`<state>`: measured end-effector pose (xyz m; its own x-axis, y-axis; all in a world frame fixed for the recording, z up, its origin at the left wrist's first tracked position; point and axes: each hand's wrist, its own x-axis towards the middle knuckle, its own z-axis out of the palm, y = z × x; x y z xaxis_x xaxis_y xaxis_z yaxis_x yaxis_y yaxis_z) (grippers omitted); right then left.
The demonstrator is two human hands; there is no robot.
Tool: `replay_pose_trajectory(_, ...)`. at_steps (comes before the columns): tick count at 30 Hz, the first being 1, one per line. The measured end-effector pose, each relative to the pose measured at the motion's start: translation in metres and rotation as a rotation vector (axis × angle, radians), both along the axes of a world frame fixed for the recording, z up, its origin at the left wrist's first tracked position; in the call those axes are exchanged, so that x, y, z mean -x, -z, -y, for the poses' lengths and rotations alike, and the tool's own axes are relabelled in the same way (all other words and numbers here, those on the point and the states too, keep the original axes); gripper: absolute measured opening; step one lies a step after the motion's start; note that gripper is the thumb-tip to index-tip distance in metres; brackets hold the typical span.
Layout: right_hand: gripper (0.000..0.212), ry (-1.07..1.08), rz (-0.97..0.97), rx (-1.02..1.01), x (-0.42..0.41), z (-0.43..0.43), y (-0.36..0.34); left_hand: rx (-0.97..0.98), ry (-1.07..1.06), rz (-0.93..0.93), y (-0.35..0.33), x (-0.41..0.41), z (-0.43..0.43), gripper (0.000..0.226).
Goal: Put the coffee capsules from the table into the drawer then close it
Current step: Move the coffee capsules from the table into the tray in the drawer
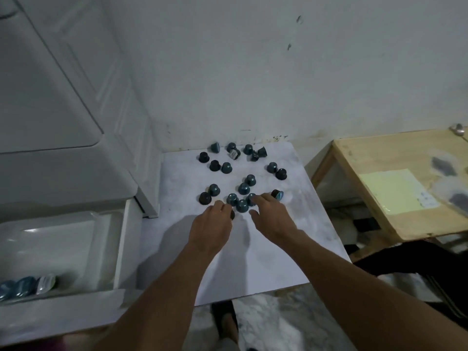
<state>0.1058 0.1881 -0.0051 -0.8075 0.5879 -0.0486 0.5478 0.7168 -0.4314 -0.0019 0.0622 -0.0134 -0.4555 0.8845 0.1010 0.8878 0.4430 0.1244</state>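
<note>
Risk: dark capsule (232, 214) is gripped in curled left hand (212, 224) fingers, right hand (272, 219) fingers spread; crowded capsules (241, 205) may be scattered.

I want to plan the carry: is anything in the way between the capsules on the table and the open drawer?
Nothing visible does. The drawer sits open left of the table, top uncovered, and the left hand and right hand are at the capsules.

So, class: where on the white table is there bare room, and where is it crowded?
Bare: the table from the wrists to its near edge, and the drawer's far end. Crowded: capsules across the far half, reaching the left hand and right hand.
</note>
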Motion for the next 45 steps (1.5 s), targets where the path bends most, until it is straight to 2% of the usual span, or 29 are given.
replay_pose_trajectory(4,0.024,-0.033,0.077,0.023,0.025,-0.014,0.022,0.056,-0.024,0.153,0.021,0.017,-0.024,0.007)
replay_pose_trajectory(9,0.022,-0.045,0.158,0.089,0.057,-0.024,0.040,0.156,-0.016,0.224,0.045,0.040,-0.039,0.022)
replay_pose_trajectory(16,0.028,-0.047,0.209,0.141,0.067,-0.031,0.054,0.152,-0.004,0.339,0.059,0.065,-0.049,0.025)
replay_pose_trajectory(23,0.024,-0.045,0.232,0.142,0.065,-0.040,0.053,0.121,0.036,0.378,0.058,0.068,-0.047,0.044)
replay_pose_trajectory(28,0.024,-0.108,0.192,0.128,0.055,-0.042,0.048,-0.002,-0.156,0.447,0.050,0.063,-0.037,0.019)
replay_pose_trajectory(34,0.020,-0.105,0.115,0.113,0.036,-0.038,0.032,-0.106,-0.321,0.417,0.032,0.038,-0.027,0.019)
replay_pose_trajectory(39,0.040,-0.105,0.054,0.095,0.002,-0.027,0.020,-0.203,-0.333,0.373,0.013,0.008,-0.009,0.030)
replay_pose_trajectory(45,0.024,-0.092,-0.111,0.096,-0.010,-0.007,-0.019,-0.378,-0.390,0.410,-0.031,-0.019,0.025,0.024)
